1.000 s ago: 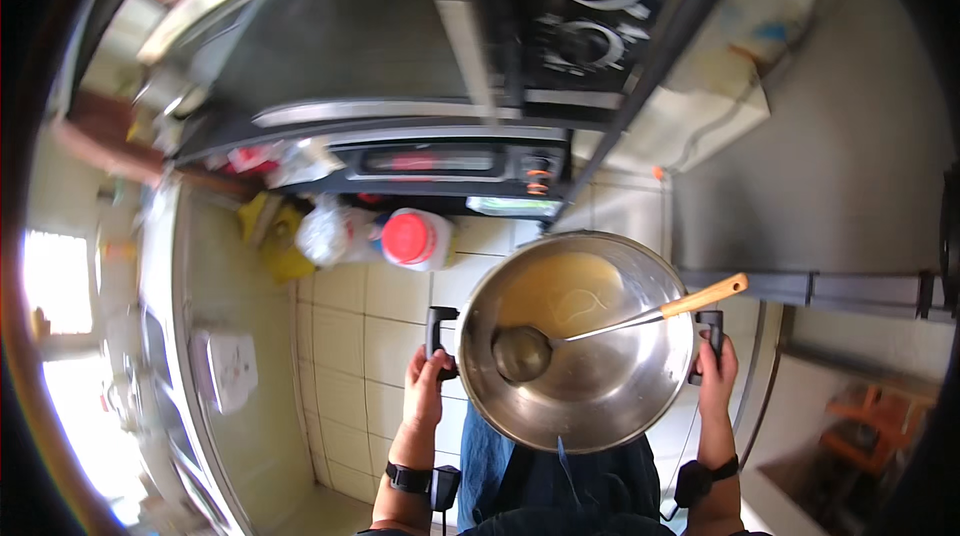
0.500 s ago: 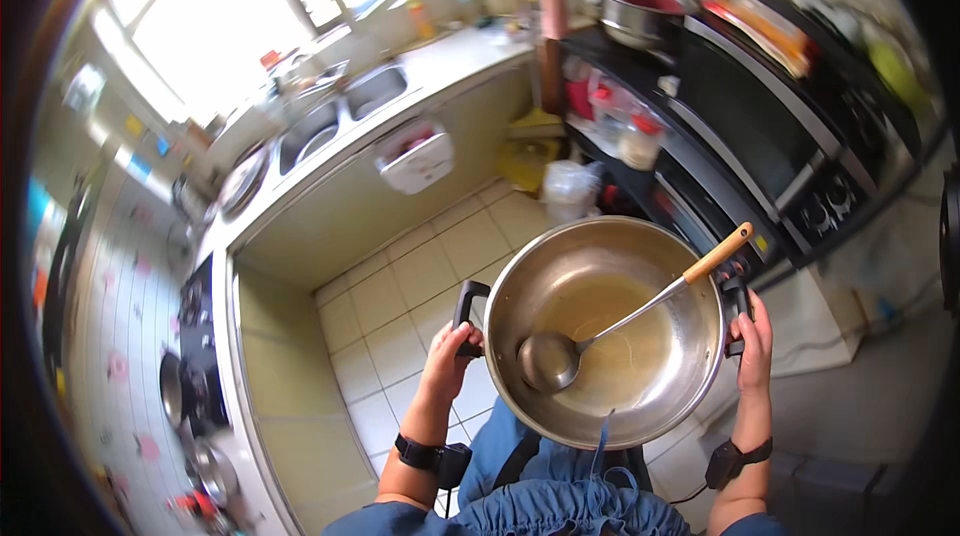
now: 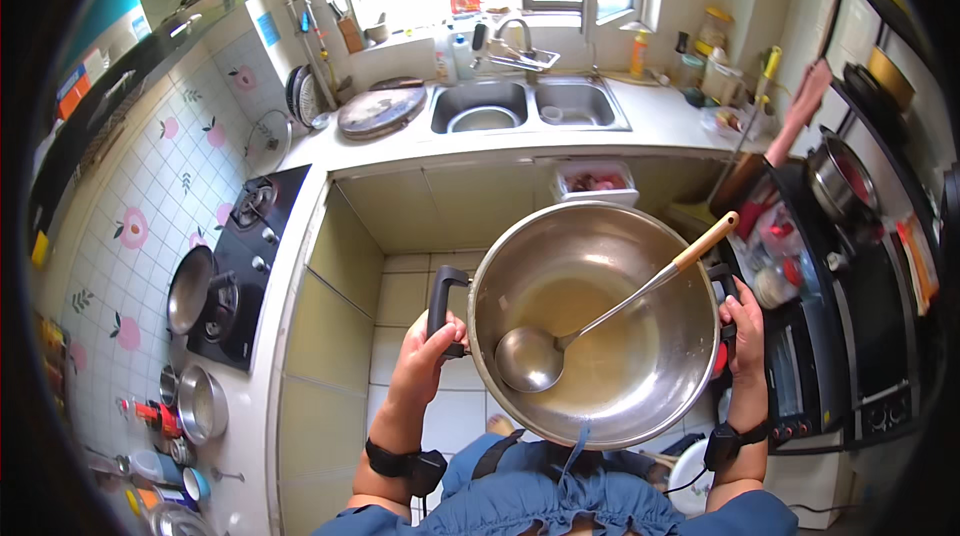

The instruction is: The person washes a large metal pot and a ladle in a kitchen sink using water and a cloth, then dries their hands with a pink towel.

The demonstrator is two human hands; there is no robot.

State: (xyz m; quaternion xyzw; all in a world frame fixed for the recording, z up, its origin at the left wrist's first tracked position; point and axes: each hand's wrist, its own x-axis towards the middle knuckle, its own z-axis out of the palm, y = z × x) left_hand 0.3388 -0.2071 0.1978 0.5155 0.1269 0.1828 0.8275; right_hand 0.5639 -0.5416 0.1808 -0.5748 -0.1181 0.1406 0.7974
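Held out in front of my body is a large stainless steel wok [image 3: 640, 246] with two black side handles. My left hand [image 3: 432, 344] is wrapped round the left handle [image 3: 440, 301]. On the other side my right hand [image 3: 741, 321] grips the right handle [image 3: 728, 286]. A shallow layer of yellowish-brown liquid [image 3: 600, 336] appears to cover the wok's bottom. A metal ladle [image 3: 531, 359] lies in it, bowl down at the left, its wooden handle [image 3: 706, 240] leaning over the far right rim.
Ahead runs a counter [image 3: 400, 151] with a double sink [image 3: 480, 108]; a white bin [image 3: 597, 186] hangs below its edge. To the left are a gas stove [image 3: 235, 286], a frying pan [image 3: 190, 289] and a saucepan [image 3: 203, 404]. A rack with an oven [image 3: 797, 366] stands close on my right.
My view has turned leftward, so the sink counter now lies straight ahead and the rack has shifted to the right edge. Both hands still hold the wok, with the ladle inside.
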